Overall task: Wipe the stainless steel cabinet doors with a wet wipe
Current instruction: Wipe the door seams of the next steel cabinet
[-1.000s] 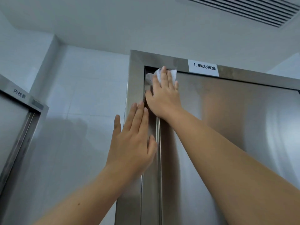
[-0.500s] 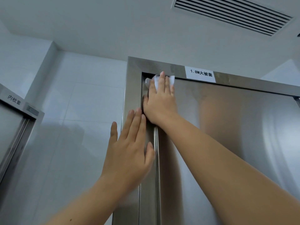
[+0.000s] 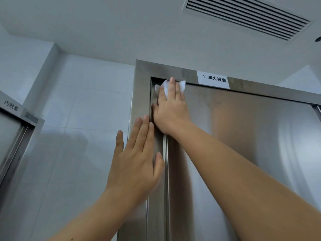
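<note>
I record both bare forearms reaching up from the lower edge of the view. My left hand (image 3: 137, 164) is nearest. It is released, with fingers straight and together and the palm laid flat on the left upright of the steel frame (image 3: 141, 94); it holds nothing.

Above and just right of it, my right hand (image 3: 172, 112) is also flat, with the fingers extended and the thumb spread towards the frame. It is not clenched. It presses the wet wipe (image 3: 182, 85) against the top left corner of the stainless steel cabinet door (image 3: 243, 145). The wipe is white and crumpled, and it shows past the fingertips and on either side of them, touching the door's upper edge beneath the top rail.

The door surface is brushed metal with dull vertical reflections. A white label (image 3: 214, 79) with black print is fixed to the top rail, to the right of the wipe.

To the left is a white tiled wall (image 3: 86, 110). Beyond it, at the left edge, is part of a second steel cabinet (image 3: 10, 136). Overhead, at the upper right, a slatted vent (image 3: 243, 16) is set in the ceiling.
</note>
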Demonstrator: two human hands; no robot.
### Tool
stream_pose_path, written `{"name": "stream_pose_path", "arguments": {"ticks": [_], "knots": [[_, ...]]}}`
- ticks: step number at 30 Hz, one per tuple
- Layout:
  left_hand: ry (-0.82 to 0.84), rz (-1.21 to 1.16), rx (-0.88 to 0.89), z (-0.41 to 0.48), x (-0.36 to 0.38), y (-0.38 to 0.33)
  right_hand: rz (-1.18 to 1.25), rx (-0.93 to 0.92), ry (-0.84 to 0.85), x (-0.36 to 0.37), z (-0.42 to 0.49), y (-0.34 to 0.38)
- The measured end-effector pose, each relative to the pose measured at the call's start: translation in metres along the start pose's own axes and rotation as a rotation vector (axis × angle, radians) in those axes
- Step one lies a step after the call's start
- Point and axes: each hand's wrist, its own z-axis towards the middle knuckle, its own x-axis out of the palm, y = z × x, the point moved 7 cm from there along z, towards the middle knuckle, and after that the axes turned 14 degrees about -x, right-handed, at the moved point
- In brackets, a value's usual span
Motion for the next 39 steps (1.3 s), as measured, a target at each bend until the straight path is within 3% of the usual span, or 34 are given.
{"name": "stream_pose_path", "arguments": {"ticks": [7, 16, 21, 28, 39], "knots": [[0.027, -0.028, -0.008, 0.000, 0.000, 0.000, 0.018, -0.067, -0.034, 0.009, -0.036, 0.011], [-0.023, -0.004, 0.015, 0.000, -0.002, -0.001, 0.118, 0.021, -0.033, 0.001, -0.002, 0.002], [-0.010, -0.021, 0.000, 0.000, -0.002, 0.000, 0.076, -0.078, -0.029, 0.007, -0.036, 0.011], [-0.028, -0.010, 0.008, 0.000, -0.002, -0.001, 0.035, -0.019, 0.007, -0.001, 0.000, 0.001], [-0.032, -0.023, -0.001, -0.009, -0.005, 0.001, 0.054, -0.037, -0.016, 0.004, -0.032, 0.013]]}}
